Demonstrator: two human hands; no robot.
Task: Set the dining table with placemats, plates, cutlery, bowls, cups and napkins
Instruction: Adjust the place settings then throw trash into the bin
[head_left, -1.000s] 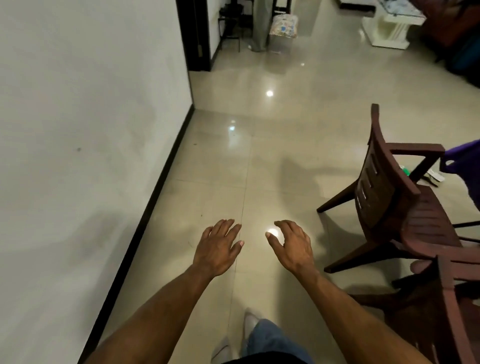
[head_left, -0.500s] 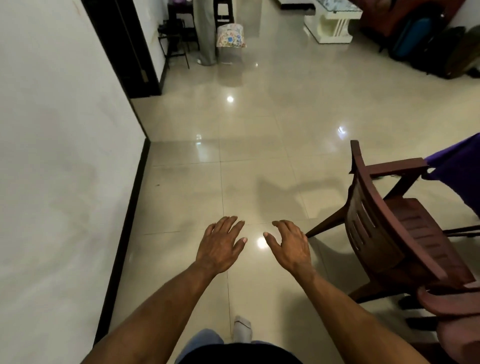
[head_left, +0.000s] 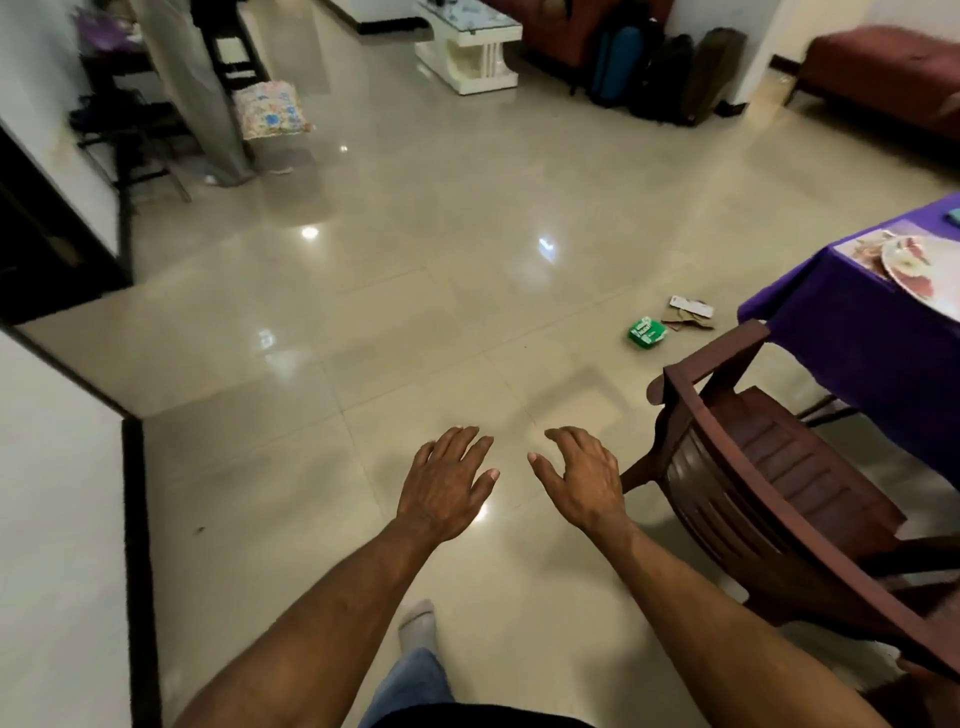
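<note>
**Empty hands over the floor**

Low in the centre, the left hand (head_left: 445, 486) and right hand (head_left: 582, 480) hover palm-down, fingers loosely spread, holding nothing. A chair (head_left: 769, 499) stands just right of them. At the right edge, the table (head_left: 852, 322) (purple-clothed) carries a placemat (head_left: 865, 249) with a plate (head_left: 922, 267) on it. Green packet (head_left: 647, 332) lies mid-floor.

Glossy beige tile floor (head_left: 426, 322) with light glints; white wall (head_left: 47, 519) left, dark wooden chair (head_left: 769, 493) right, white coffee table (head_left: 467, 52) far.
</note>
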